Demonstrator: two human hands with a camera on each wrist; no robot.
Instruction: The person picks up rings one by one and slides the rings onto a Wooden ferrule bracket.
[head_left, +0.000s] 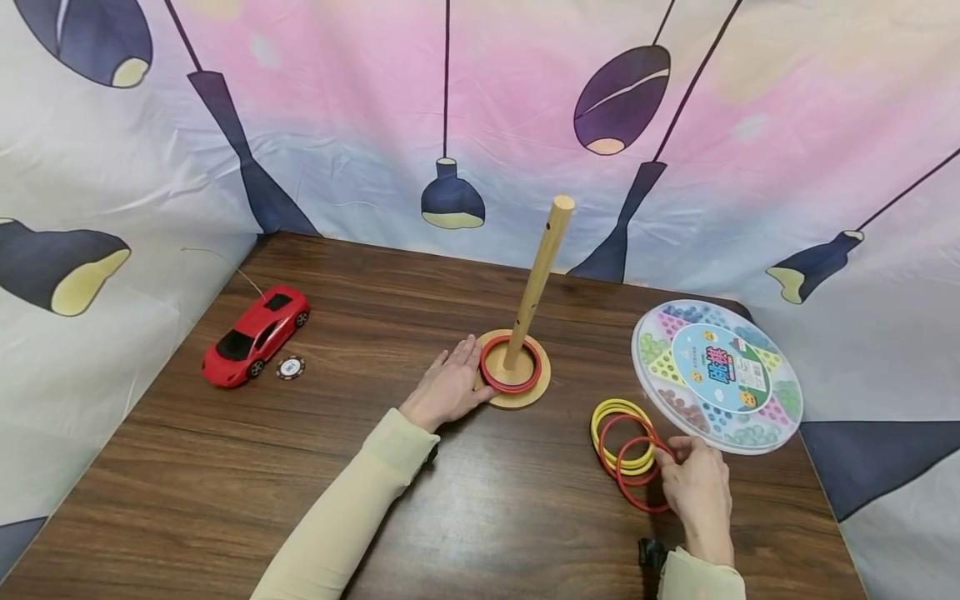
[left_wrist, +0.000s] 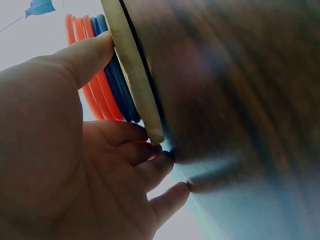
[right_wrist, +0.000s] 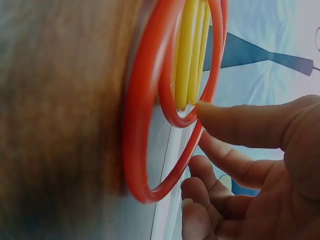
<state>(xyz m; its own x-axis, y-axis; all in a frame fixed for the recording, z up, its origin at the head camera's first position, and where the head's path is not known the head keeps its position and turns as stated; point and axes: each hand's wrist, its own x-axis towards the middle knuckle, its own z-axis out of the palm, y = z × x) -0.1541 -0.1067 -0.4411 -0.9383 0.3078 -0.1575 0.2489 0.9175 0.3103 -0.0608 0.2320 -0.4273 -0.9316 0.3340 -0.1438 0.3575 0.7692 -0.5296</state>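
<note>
My left hand (head_left: pixel 446 387) rests at the left edge of a round wooden base (head_left: pixel 545 371), thumb and fingers extended along its rim. From the base rises a wooden peg (head_left: pixel 542 279). Red rings lie around its foot, stacked over dark blue rings (left_wrist: pixel 119 90) in the left wrist view. On the right, my right hand (head_left: pixel 701 492) pinches a red ring (right_wrist: pixel 137 125) between thumb and index finger. That ring is tilted up from the pile, where another red ring and several yellow rings (head_left: pixel 600 408) overlap.
A round Chinese checkers set (head_left: pixel 686 329) lies just beyond my right hand. At the left, a red toy car (head_left: pixel 255 333) stands beside a poker chip (head_left: pixel 291 367). A patterned cloth (head_left: pixel 360 125) hangs around the wooden table (head_left: pixel 187 483).
</note>
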